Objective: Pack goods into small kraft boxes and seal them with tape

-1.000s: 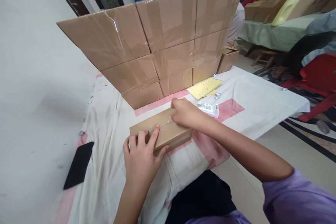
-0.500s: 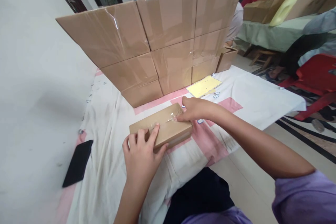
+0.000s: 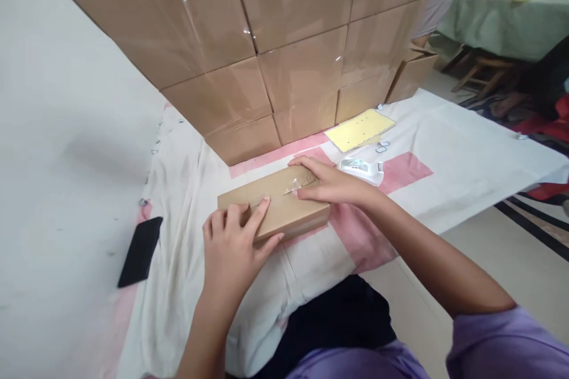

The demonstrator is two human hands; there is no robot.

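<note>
A small brown cardboard box (image 3: pixel 293 213) lies flat on the cloth-covered table, with clear tape at the seam on its top. My left hand (image 3: pixel 233 237) grips the box's left part, fingers on the top and thumb along the near side. At the right end, my right hand (image 3: pixel 326 183) holds the box, its thumb on the top by the clear tape and its fingers over the far edge. Just beyond that hand sits a white object with a clear part (image 3: pixel 362 170).
Large taped boxes (image 3: pixel 302 83) form a wall behind the work. Near them lies a yellow sheet (image 3: pixel 361 130). A black phone-like object (image 3: pixel 140 251) rests at the left by the white wall. An open box (image 3: pixel 411 74) and a wooden stool (image 3: pixel 482 77) stand right.
The view has tilted downward. My right hand has spread over the box's far right edge, and the white object beside it has come into sight. My left hand keeps its grip.
</note>
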